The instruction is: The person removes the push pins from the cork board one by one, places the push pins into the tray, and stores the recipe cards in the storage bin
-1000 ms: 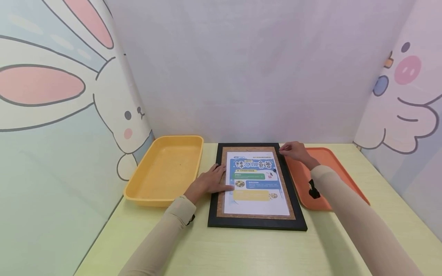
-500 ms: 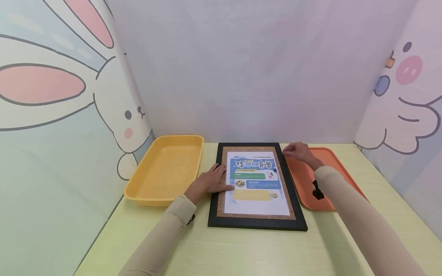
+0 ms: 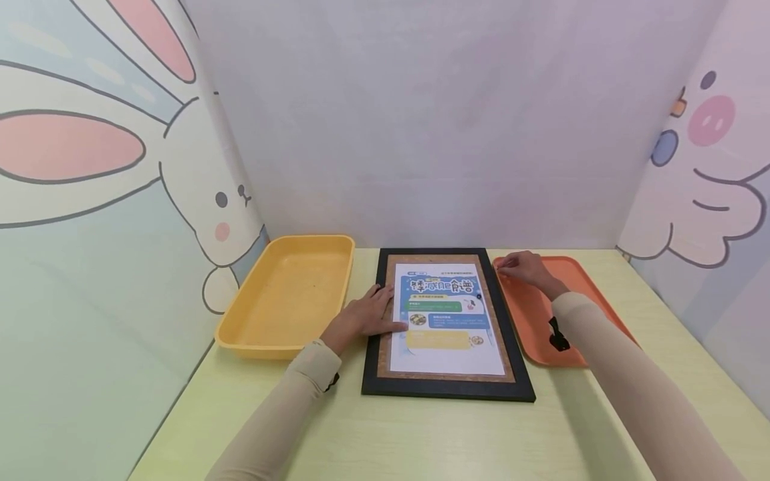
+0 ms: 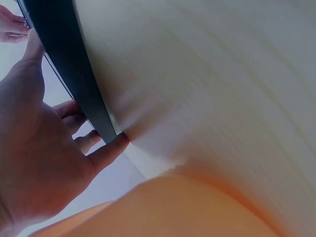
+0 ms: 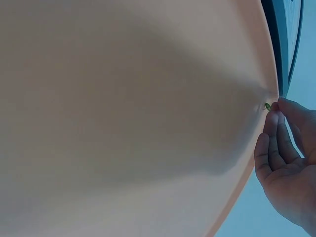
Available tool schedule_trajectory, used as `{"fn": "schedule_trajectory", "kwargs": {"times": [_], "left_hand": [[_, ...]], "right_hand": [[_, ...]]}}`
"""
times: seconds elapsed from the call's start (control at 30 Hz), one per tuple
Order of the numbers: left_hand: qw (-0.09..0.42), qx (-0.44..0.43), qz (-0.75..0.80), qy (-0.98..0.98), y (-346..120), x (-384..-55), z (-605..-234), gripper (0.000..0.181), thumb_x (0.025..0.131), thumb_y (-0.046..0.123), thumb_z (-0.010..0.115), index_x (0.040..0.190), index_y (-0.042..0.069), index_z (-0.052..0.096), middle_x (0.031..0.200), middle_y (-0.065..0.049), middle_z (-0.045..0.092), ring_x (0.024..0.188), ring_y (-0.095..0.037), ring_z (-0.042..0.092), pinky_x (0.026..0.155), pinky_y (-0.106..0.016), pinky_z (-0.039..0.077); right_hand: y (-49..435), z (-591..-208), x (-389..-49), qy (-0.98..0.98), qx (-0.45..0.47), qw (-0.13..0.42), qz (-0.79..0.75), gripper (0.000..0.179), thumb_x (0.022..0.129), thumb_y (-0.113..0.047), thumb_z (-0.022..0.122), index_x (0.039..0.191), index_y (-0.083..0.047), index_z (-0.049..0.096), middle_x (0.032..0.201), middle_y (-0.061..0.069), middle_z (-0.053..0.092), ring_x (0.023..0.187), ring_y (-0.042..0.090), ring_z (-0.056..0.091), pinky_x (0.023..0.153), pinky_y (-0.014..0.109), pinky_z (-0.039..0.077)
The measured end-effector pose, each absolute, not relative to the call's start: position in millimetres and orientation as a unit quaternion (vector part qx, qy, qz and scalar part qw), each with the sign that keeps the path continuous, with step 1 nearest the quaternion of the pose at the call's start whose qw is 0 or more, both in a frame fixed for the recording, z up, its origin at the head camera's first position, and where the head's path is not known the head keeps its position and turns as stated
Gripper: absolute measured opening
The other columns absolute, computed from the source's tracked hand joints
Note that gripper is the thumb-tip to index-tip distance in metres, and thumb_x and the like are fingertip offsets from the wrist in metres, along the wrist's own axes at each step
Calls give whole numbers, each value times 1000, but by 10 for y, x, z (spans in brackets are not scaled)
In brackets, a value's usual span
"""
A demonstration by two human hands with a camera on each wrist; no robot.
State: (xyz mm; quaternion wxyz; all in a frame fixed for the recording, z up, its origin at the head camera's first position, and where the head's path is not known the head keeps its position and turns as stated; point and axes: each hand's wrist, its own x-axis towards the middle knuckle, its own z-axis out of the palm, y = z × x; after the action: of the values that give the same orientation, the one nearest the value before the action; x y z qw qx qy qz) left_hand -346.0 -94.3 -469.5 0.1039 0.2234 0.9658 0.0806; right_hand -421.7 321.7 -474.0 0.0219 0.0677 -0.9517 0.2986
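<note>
A black-framed cork board (image 3: 445, 388) lies on the table, with a printed poster (image 3: 445, 363) on its cork. My left hand (image 3: 365, 316) rests over the board's left side, fingers spread and thumb reaching onto the poster; in the left wrist view a fingertip (image 4: 117, 144) extends past the frame's edge. At the far left corner of the orange tray (image 3: 532, 317), my right hand (image 3: 525, 266) has thumb and fingers pinched together. The right wrist view shows a tiny green thing (image 5: 267, 106) at those fingertips, too small to tell its kind.
A yellow bin (image 3: 289, 287) stands left of the board. The orange tray lies close along the board's right side. A small black dot (image 3: 478, 296) shows near the poster's right edge. A pale curtain (image 3: 433, 133) closes off the back of the table (image 3: 445, 441).
My right hand has moved right from the board's top right corner, then lowered to the orange tray's far left corner. The left hand and the board have stayed in place.
</note>
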Motion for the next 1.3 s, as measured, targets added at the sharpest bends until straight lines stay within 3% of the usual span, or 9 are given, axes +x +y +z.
{"fn": "schedule_trajectory", "kwargs": {"times": [0.93,1.3], "left_hand": [[116,218,79,966,-947,-3475,-4690,108,87,80,58,167,16,22,174,-3,19,160,-31,14,118,-61,34],[119,217,78,966,-945,-3463,-4660,108,88,78,58,167,14,22,173,-6,21,159,-31,15,117,-61,35]], "right_hand": [[3332,-4837,-4199,-945,81,15,317,27,99,-14,71,116,7,72,120,29,69,111,47,65,99,58,53],[3326,-4856,-4157,-942,70,22,328,24,99,-10,71,117,6,73,117,27,70,103,40,66,96,54,56]]}}
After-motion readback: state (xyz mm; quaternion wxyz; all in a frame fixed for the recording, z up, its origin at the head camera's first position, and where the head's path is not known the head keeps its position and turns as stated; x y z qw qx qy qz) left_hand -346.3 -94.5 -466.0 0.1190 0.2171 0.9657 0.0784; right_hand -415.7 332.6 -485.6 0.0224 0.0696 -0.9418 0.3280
